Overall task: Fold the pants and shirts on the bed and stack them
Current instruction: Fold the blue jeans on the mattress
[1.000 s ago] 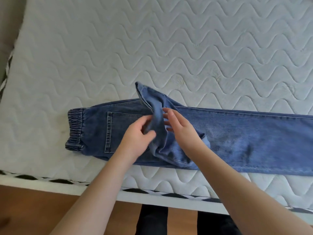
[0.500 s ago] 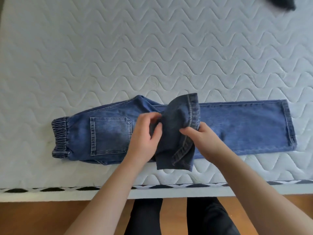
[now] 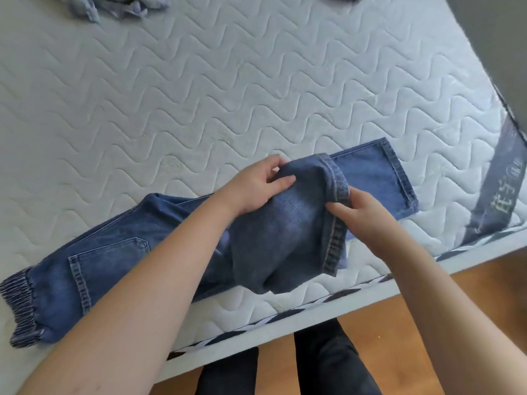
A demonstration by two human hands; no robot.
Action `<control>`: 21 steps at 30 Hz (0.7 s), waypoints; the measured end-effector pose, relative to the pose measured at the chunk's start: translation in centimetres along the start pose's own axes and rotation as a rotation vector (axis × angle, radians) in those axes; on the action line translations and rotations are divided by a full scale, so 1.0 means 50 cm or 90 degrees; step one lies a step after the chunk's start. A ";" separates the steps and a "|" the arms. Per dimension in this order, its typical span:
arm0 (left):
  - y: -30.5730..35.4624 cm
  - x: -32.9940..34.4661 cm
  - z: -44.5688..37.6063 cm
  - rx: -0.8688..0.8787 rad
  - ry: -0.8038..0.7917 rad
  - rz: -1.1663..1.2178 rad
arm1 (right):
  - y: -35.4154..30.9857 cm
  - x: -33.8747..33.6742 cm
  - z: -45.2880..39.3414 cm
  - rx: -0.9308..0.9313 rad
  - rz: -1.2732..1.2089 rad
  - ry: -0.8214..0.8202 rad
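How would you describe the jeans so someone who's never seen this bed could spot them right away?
On the white quilted mattress, look along the near edge. The jeans lie there lengthwise, striped waistband at the left, with the left hand and right hand gripping one lifted leg. They are the only blue denim; the other clothes sit crumpled at the far edge.

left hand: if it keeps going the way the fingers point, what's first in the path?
The left hand points up-right along the lifted leg of the jeans. Beyond that, likely the flat leg's hem, then bare mattress; depth is unclear.
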State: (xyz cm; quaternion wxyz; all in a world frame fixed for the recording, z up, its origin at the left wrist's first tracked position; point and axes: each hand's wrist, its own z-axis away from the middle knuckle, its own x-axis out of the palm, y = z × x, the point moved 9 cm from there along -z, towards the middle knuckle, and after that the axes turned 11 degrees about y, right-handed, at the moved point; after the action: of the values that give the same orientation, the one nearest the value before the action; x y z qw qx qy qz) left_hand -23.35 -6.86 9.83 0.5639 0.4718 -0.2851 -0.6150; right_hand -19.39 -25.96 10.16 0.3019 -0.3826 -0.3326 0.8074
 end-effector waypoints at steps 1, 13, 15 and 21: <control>0.016 0.017 -0.020 0.027 0.014 -0.027 | 0.019 -0.028 -0.009 -0.021 0.041 0.016; 0.111 0.281 -0.264 0.127 0.019 -0.370 | 0.268 -0.278 -0.133 0.070 0.107 0.264; 0.115 0.312 -0.311 0.127 0.021 -0.382 | 0.285 -0.341 -0.156 0.062 0.119 0.313; 0.092 0.404 -0.449 0.092 0.006 -0.497 | 0.361 -0.403 -0.232 0.101 0.116 0.306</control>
State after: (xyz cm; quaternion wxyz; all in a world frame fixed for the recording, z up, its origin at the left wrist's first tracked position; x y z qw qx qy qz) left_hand 0.47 -23.16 -0.13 0.2542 0.5860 -0.1239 -0.7594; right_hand -3.51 -48.10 -0.95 0.3274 -0.5670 -0.1510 0.7406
